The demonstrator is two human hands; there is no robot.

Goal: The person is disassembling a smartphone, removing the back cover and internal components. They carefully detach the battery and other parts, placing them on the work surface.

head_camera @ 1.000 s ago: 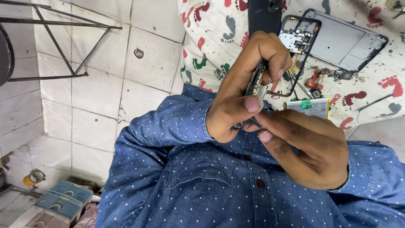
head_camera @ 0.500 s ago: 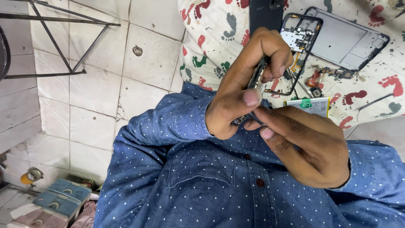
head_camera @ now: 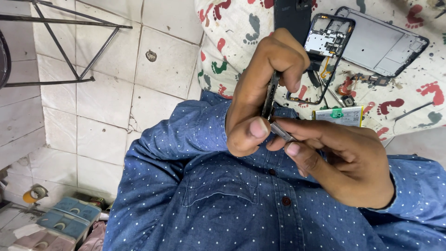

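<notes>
Little has changed over the last second. The left hand (head_camera: 260, 97) has kept its clench on the thin dark phone part (head_camera: 271, 90), held edge-on between thumb and curled fingers. The right hand (head_camera: 344, 162) still pinches the small metal tool (head_camera: 281, 132), whose tip sits at the part's lower end. Only the fingers have shifted slightly, so the work is being held at the same spot on the part, with nothing freed or set down.

The part is in the air above the blue dotted shirt (head_camera: 223, 195), nearer the person than the opened phone frame (head_camera: 325, 56), which lies on the worktop.

Just below that frame, towards the person, lies a flat rectangular battery pack (head_camera: 338, 116) with a pale face and a green-and-white label. The print is too small to make out. Beside the frame on its right lies a grey panel with a dark rim (head_camera: 381, 42), and on its left a dark slab (head_camera: 291, 14). All rest on a white cloth (head_camera: 223, 46) printed with red, green and grey footprints.

Well to the frame's left is the tiled floor (head_camera: 107, 93). In its far lower corner stand light-blue boxes (head_camera: 69, 218) and a yellow roll of tape (head_camera: 35, 194).
</notes>
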